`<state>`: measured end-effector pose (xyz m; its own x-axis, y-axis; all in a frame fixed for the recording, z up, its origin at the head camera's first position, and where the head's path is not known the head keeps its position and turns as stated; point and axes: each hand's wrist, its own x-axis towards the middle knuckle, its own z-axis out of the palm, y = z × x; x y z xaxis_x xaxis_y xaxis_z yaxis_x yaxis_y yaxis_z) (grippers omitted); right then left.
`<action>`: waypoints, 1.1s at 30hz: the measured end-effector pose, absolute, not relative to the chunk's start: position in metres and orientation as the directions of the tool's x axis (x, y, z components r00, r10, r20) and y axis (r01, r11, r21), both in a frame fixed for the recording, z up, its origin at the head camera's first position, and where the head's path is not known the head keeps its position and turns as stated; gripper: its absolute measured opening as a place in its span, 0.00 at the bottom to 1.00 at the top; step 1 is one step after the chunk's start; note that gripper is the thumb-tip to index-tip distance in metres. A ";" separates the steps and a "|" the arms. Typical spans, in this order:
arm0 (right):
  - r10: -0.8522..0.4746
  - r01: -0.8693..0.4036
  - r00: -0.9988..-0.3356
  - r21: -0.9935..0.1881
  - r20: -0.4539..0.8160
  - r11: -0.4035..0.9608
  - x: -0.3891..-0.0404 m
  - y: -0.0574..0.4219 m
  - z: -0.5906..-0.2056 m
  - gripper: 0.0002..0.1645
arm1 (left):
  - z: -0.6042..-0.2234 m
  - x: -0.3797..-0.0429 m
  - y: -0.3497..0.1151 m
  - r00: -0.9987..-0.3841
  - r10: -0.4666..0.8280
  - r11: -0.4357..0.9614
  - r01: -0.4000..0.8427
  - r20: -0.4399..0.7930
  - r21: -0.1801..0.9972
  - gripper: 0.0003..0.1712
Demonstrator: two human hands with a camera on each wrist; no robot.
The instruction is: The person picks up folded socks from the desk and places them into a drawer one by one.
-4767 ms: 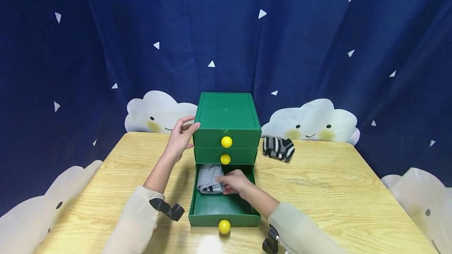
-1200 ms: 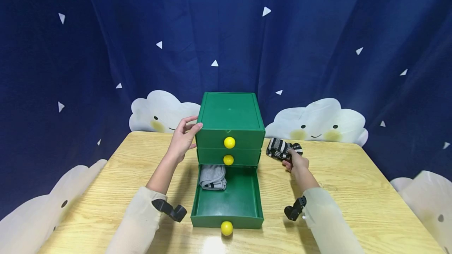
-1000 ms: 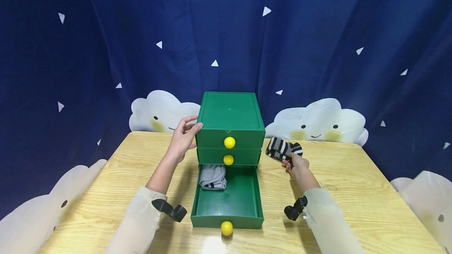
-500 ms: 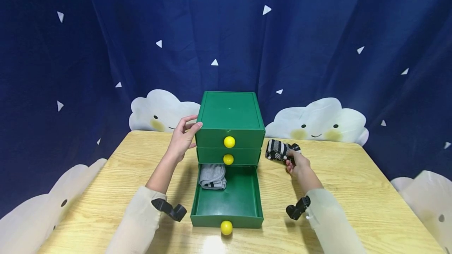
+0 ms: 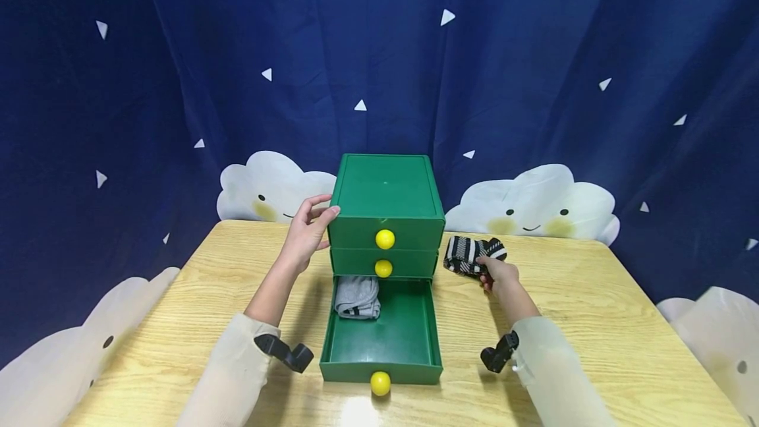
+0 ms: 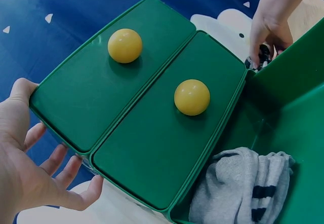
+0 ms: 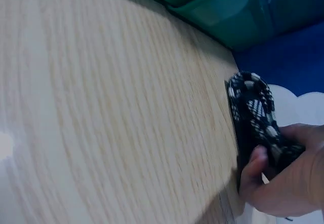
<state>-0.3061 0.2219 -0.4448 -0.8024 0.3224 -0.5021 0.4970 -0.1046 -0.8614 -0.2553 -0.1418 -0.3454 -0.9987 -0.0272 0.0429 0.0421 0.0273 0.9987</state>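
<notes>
My right hand (image 5: 501, 277) pinches a folded black-and-white patterned sock (image 5: 461, 254) at the table's back right. In the right wrist view, thumb and fingers close around one end of the sock (image 7: 251, 100). On the other side, my left hand (image 5: 304, 232) rests against the left side of a green drawer cabinet (image 5: 385, 186), its fingers spread along the edge. The cabinet's bottom drawer (image 5: 385, 341) is pulled out. Inside it, at the back left, lies a folded grey sock (image 5: 357, 296); black stripes show on this sock (image 6: 243, 186) in the left wrist view.
Two upper drawers with yellow knobs (image 5: 385, 239) are closed. The bottom drawer's own knob (image 5: 381, 383) sticks out toward the front of the wooden table (image 5: 551, 321). Behind the table hangs a blue curtain (image 5: 522, 71) with white clouds.
My right hand has left the grey sock in the drawer and moved right to the patterned sock, which has just shifted slightly. The left hand stays on the cabinet.
</notes>
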 end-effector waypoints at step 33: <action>0.058 0.375 -0.897 -0.823 -0.439 -0.425 -0.291 0.254 -0.419 0.05 | -0.347 -0.257 -0.143 -0.999 -0.014 0.024 0.051 0.052 0.998 0.30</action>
